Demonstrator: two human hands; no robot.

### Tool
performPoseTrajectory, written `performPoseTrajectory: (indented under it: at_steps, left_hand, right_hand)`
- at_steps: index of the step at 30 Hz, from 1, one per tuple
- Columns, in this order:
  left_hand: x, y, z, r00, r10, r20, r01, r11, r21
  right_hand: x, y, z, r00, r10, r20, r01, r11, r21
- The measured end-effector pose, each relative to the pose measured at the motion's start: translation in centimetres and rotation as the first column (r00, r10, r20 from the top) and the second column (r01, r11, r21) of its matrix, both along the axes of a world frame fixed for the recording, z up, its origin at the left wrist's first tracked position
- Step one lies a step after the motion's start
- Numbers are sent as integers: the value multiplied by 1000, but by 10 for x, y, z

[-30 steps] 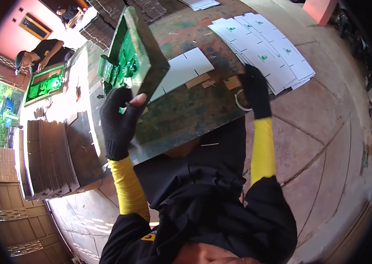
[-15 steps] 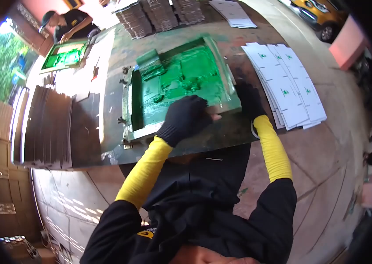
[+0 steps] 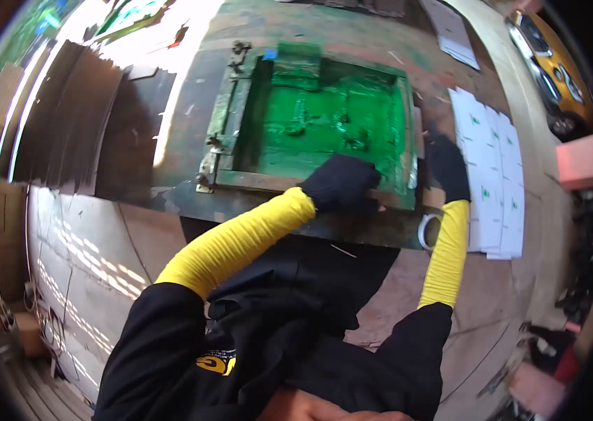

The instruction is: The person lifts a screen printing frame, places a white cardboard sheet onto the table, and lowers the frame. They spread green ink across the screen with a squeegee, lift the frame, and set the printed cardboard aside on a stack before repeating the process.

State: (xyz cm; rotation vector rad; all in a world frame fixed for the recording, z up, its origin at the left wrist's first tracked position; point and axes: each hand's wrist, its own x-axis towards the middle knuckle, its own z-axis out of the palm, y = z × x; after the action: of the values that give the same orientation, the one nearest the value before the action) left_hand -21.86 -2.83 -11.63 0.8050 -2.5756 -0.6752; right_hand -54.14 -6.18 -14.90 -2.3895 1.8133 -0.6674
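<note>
A screen-printing frame (image 3: pixel 408 105) lies on the table in front of me, its mesh (image 3: pixel 324 123) coated with wet green ink. My left hand (image 3: pixel 342 184), in a black glove, is closed over the near rim, with the thumb at the outer side. Across the far left part of the mesh rests a squeegee (image 3: pixel 298 67) smeared green. My right hand (image 3: pixel 448 165), also gloved in black, is just right of the frame, between it and the printed white sheets (image 3: pixel 486 175). Its fingers are dark and blurred, so I cannot tell what they hold.
A tape roll (image 3: pixel 428 231) lies by my right wrist at the table's near edge. Hinge clamps (image 3: pixel 216 144) line the frame's left side. Stacked brown cardboard (image 3: pixel 61 116) stands at left. More white sheets (image 3: pixel 450 31) lie at the far right; a yellow car (image 3: pixel 549 67) is beyond.
My view has turned, moving the table's things in the picture. The frame's near right corner, tilted up before, now looks lower. My right hand has drawn away from the frame's edge toward the sheets.
</note>
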Motion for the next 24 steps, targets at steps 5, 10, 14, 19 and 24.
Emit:
performPoseTrajectory:
  at_steps: [5, 10, 14, 19, 24]
  left_hand:
    - [-1, 1, 0, 999, 6, 37, -7, 1000, 14]
    - [-1, 2, 6, 993, 2, 118, 1, 1000, -21]
    - [-4, 1, 2, 979, 52, 195, -59, 998, 32]
    - [-1, 5, 5, 983, 45, 180, -49, 999, 14]
    - [-2, 6, -6, 998, 27, 58, -26, 1000, -13]
  right_hand:
    - [114, -102, 66, 999, -37, -3, 34, 957, -288]
    - [240, -196, 73, 975, -3, -224, -16, 996, -86]
    - [273, -232, 64, 948, 97, -304, -37, 980, 195]
    - [281, -228, 61, 898, 169, -407, -140, 985, 98]
    - [290, -180, 61, 932, 214, -293, -253, 962, -102]
